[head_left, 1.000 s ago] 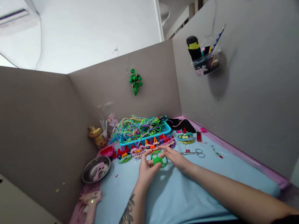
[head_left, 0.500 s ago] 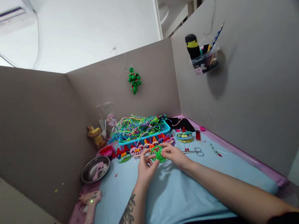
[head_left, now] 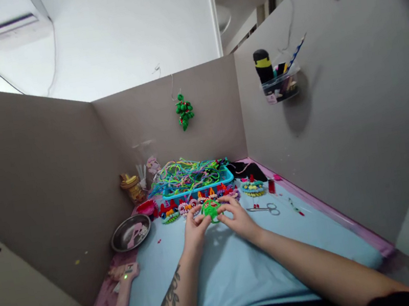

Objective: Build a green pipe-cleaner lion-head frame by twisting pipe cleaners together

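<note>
Between my hands, above the blue cloth (head_left: pixel 223 274), is a round openwork green piece (head_left: pixel 211 211) bent from what looks like pipe cleaner. My left hand (head_left: pixel 194 231) pinches its left rim with thumb and fingers. On the opposite edge, my right hand (head_left: pixel 241 222) grips it the same way. Just behind the piece stands a row of colourful fuzzy creatures, among them a red one (head_left: pixel 168 210) and a pink one (head_left: pixel 188 206). A blue and yellow creature (head_left: pixel 253 186) sits apart, to the right. Scissors (head_left: pixel 269 209) lie right of my right hand.
A turquoise tray (head_left: pixel 226 175) heaped with tangled fuzzy strands (head_left: pixel 186 174) stands at the back. Left are a metal bowl (head_left: pixel 116 234) and a pink glue gun (head_left: pixel 123 292) with a green light. Grey panels (head_left: pixel 171 137) enclose the table; a small bin (head_left: pixel 280 90) hangs right.
Both hands have shifted slightly left with the green piece. It now faces me more flatly, and my right fingers have moved to its right edge.
</note>
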Demonstrator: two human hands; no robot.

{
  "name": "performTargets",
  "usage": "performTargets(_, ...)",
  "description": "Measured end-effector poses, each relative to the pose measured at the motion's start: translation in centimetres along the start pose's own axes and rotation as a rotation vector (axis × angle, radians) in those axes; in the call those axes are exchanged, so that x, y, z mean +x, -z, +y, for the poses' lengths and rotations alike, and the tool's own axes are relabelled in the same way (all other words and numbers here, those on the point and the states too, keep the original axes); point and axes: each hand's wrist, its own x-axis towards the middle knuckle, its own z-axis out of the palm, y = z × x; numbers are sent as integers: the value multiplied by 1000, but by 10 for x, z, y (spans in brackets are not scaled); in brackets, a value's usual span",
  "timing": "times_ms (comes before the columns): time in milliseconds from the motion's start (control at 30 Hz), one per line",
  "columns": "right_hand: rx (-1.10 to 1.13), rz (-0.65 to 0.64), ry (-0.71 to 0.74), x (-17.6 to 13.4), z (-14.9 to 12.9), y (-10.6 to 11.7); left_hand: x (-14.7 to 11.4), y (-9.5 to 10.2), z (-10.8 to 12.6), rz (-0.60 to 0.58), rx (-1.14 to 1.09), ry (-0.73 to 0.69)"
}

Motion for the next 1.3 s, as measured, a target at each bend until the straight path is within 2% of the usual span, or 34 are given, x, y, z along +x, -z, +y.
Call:
performTargets(200,95,-76,-63,1,2,0,-4,-6,2,-50,-14,-17)
performTargets(433,94,-79,-57,1,6,-2,-2,-4,-1,-54,4,-56)
performTargets(667,81,54,26,3,10,1,-2,-2,-1,-73,248,-176)
performTargets(967,-54,-50,-30,3,5,5,-6,-3,-2,-83,485,-255)
performTargets(1133,57,-66,-93,2,10,3,-6,-2,-6,-73,501,-266)
performTargets(1300,77,-107,-113,2,14,1,-3,-2,-7,-65,399,-236)
